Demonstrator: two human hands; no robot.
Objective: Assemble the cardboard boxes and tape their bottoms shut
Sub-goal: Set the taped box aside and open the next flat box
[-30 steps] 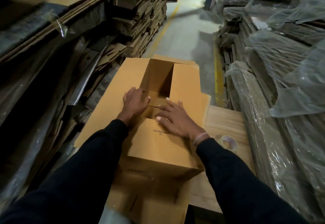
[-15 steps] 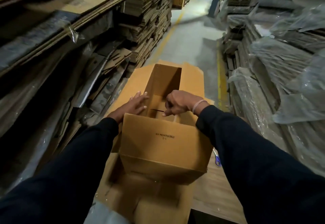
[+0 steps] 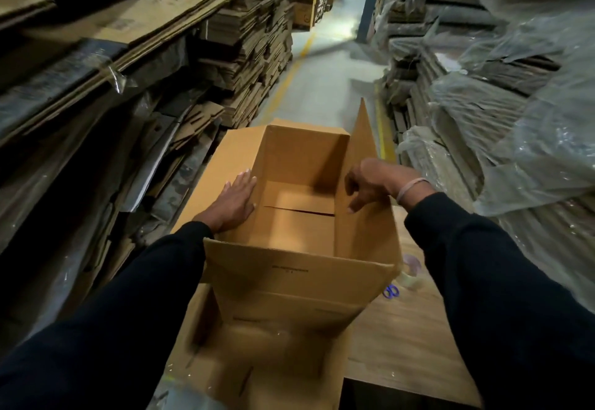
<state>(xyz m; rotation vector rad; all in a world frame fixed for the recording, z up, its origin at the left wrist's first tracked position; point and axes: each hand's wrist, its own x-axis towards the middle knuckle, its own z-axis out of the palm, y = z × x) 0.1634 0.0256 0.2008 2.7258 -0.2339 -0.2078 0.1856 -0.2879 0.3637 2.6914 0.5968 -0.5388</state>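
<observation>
The cardboard box (image 3: 299, 248) is stood open on the wooden table (image 3: 402, 338), mouth upward, its inner flaps lying untaped across the bottom. The left hand (image 3: 233, 201) is pressed flat, fingers straight, on the left flap; the right flap is pinched by the right hand (image 3: 370, 182). The box is judged light and stiff (though easily creased), best held at its walls.

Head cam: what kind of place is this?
Most likely a cardboard or packaging warehouse. Tall stacks of flattened cardboard line a concrete aisle with a yellow floor line, and plastic-wrapped bundles sit on the other side. The person is working on an open box.
</observation>
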